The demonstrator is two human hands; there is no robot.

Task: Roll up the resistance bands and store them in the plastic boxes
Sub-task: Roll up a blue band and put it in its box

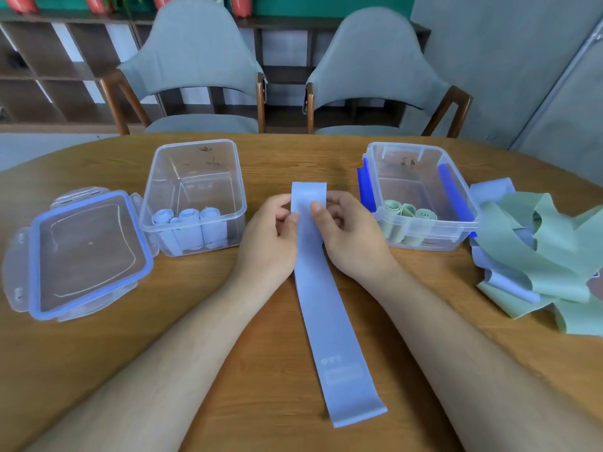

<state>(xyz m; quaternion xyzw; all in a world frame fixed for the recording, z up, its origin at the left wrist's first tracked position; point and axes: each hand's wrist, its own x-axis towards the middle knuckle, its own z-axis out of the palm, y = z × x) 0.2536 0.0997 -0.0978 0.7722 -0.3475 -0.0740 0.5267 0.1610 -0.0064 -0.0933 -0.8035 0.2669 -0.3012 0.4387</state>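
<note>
**Both hands pinch the far end of a blue band**

A long blue resistance band (329,308) lies flat down the middle of the wooden worktop (208,380), its near end with the pale printed mark close to the person. The left hand (272,238) and the right hand (350,238) each pinch the band near its far end, thumbs on top and fingers curled behind. That end stands up just above the thumbs.

To the left stands a clear plastic box (152,177), open, with three rolled blue bands (191,225) upright against its near wall. Its lid (86,252), edged in blue, lies flat on the worktop just beside it, further left.

To the right stands a second clear box (409,147) with blue clips (364,187) on its sides. Rolled green bands (409,212) sit at its near end. Right of that box lies a loose heap of green and blue bands (541,256), unrolled and tangled over one another.

Two grey chairs (192,66) stand behind the worktop.
</note>
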